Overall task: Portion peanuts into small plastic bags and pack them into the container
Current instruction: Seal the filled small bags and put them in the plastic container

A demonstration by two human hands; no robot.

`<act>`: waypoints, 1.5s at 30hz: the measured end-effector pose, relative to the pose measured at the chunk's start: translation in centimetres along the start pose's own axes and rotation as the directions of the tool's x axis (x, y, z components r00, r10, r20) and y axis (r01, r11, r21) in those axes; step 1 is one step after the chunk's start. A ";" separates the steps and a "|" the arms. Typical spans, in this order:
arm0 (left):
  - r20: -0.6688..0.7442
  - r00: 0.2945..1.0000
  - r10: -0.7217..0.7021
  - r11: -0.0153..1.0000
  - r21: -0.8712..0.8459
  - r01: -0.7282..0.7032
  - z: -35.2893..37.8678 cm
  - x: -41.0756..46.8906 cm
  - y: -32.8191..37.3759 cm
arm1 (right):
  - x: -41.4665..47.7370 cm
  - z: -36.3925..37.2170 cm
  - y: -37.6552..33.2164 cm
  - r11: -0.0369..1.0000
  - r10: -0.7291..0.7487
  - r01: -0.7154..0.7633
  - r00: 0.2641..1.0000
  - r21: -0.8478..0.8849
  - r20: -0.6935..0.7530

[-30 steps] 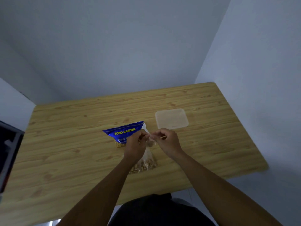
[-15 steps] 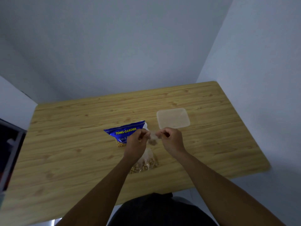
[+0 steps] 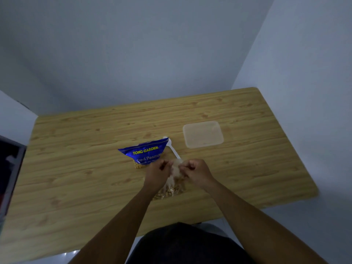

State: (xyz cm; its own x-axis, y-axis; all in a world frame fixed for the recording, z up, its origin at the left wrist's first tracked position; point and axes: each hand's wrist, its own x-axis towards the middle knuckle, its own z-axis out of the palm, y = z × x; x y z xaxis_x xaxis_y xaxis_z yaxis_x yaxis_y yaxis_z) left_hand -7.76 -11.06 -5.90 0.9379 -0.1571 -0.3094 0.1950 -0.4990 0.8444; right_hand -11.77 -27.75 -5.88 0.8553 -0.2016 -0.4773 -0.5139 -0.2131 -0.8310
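Pale grey walls close in a corner around a wood-grain table (image 3: 76,168). On it lie a blue peanut packet (image 3: 146,152), a translucent container (image 3: 202,133) well apart to its right, and a white plastic spoon (image 3: 172,149) beside the packet. Both forearms reach in from below. The left hand (image 3: 157,174) and right hand (image 3: 196,171) each pinch the top of a small plastic bag (image 3: 172,184), its peanut-filled bottom resting on the table.
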 end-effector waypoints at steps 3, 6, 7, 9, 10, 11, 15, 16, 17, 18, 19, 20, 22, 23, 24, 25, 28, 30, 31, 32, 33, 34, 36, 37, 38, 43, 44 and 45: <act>0.037 0.994 -0.107 0.994 0.005 0.107 0.8 -0.2 -0.8 | 0.4 -0.2 1.8 0.986 0.065 -0.061 0.998 -0.154 0.022; 0.031 0.995 -0.094 0.993 0.071 0.091 1.4 -0.2 -0.8 | 0.7 -0.2 3.6 0.961 0.117 -0.104 0.993 -0.257 0.033; 0.043 0.995 -0.089 0.993 0.075 0.086 1.6 -0.1 -0.6 | 0.7 -0.4 3.8 0.954 0.125 -0.113 0.992 -0.279 0.026; 0.061 0.995 -0.076 0.993 0.100 0.070 1.9 0.3 -0.1 | 0.8 -0.8 4.1 0.940 0.104 -0.099 0.995 -0.327 0.000; 0.064 0.996 -0.066 0.991 0.117 0.059 2.1 0.7 0.2 | 0.9 -1.2 3.9 0.930 0.080 -0.082 0.997 -0.358 -0.022; 0.063 0.997 -0.053 0.991 0.130 0.044 2.3 1.1 0.6 | 1.0 -1.6 3.6 0.920 0.056 -0.073 0.997 -0.386 -0.054; 0.068 0.998 -0.016 0.987 0.163 0.005 3.6 3.2 2.3 | 3.0 -4.2 1.9 0.896 -0.201 0.068 0.944 -0.440 -0.262; 0.074 0.997 -0.030 0.987 0.160 0.018 3.8 3.8 3.0 | 3.9 -5.0 1.5 0.865 -0.310 0.155 0.913 -0.478 -0.266; 0.085 0.995 -0.051 0.987 0.157 0.037 4.2 4.3 3.6 | 4.8 -5.9 0.9 0.812 -0.414 0.237 0.879 -0.534 -0.238; 0.099 0.992 -0.075 0.985 0.162 0.059 4.6 5.0 3.7 | 5.7 -6.9 0.2 0.748 -0.487 0.301 0.854 -0.592 -0.181; 0.113 0.989 -0.095 0.982 0.173 0.074 5.1 5.6 3.9 | 6.8 -7.9 -0.4 0.691 -0.515 0.335 0.850 -0.640 -0.112; 0.126 0.985 -0.122 0.978 0.185 0.097 5.5 6.4 3.9 | 8.0 -8.9 -1.1 0.644 -0.516 0.359 0.856 -0.676 -0.038; 0.139 0.976 -0.166 0.972 0.188 0.139 6.6 7.7 3.3 | 10.3 -10.4 -2.1 0.560 -0.441 0.377 0.889 -0.737 0.120; 0.140 0.973 -0.183 0.975 0.153 0.161 7.0 7.8 3.3 | 11.3 -11.0 -2.5 0.510 -0.379 0.382 0.904 -0.771 0.197; 0.136 0.972 -0.191 0.979 0.102 0.178 7.5 7.9 3.7 | 12.3 -11.4 -2.7 0.453 -0.311 0.385 0.913 -0.804 0.262; 0.125 0.973 -0.195 0.980 0.061 0.188 7.8 7.8 4.3 | 13.2 -11.7 -2.9 0.401 -0.244 0.390 0.918 -0.829 0.313; 0.026 0.978 -0.208 0.978 -0.020 0.208 8.6 7.7 4.9 | 15.0 -12.4 -2.8 0.314 -0.102 0.393 0.919 -0.864 0.381; -0.004 0.978 -0.208 0.977 -0.045 0.208 9.0 7.8 4.7 | 15.7 -12.6 -2.6 0.273 -0.114 0.414 0.910 -0.869 0.397; -0.009 0.977 -0.214 0.976 -0.044 0.213 9.1 7.7 4.7 | 15.9 -12.6 -2.6 0.262 -0.135 0.425 0.905 -0.866 0.403; -0.015 0.975 -0.222 0.974 -0.042 0.221 9.2 7.7 4.7 | 16.0 -12.7 -2.7 0.262 -0.152 0.436 0.899 -0.861 0.410; -0.024 0.974 -0.226 0.974 -0.038 0.225 9.3 7.7 4.7 | 16.0 -12.8 -2.8 0.272 -0.159 0.445 0.895 -0.853 0.416; -0.037 0.974 -0.225 0.974 -0.041 0.224 9.4 7.7 4.8 | 15.9 -12.9 -3.0 0.285 -0.170 0.455 0.890 -0.844 0.422; -0.057 0.969 -0.239 0.971 -0.047 0.236 9.5 7.9 4.8 | 15.7 -13.1 -3.3 0.305 -0.206 0.471 0.881 -0.827 0.426; -0.059 0.965 -0.256 0.966 -0.059 0.253 9.5 8.0 4.8 | 15.5 -13.2 -3.4 0.313 -0.230 0.475 0.878 -0.822 0.420; -0.065 0.960 -0.272 0.961 -0.068 0.268 9.6 8.2 4.8 | 15.3 -13.4 -3.5 0.325 -0.254 0.474 0.877 -0.818 0.407; -0.058 0.944 -0.324 0.946 -0.047 0.321 9.7 8.9 5.3 | 13.6 -14.9 -3.8 0.548 -0.325 0.302 0.936 -0.780 0.134; -0.045 0.943 -0.330 0.943 -0.061 0.327 9.8 9.1 5.4 | 13.1 -15.2 -3.5 0.616 -0.312 0.234 0.949 -0.752 0.040; -0.035 0.944 -0.329 0.942 -0.072 0.326 9.9 9.3 5.4 | 12.5 -15.4 -3.1 0.679 -0.287 0.162 0.956 -0.716 -0.055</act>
State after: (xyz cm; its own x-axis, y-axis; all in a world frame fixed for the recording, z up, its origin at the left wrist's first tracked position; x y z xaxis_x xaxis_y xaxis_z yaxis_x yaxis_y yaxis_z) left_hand -0.83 -23.70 -8.52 0.8306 0.0458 -0.5550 0.5107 -0.4598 0.7265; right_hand -0.46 -44.36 -4.88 0.9618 -0.1845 -0.2023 -0.2572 -0.8620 -0.4369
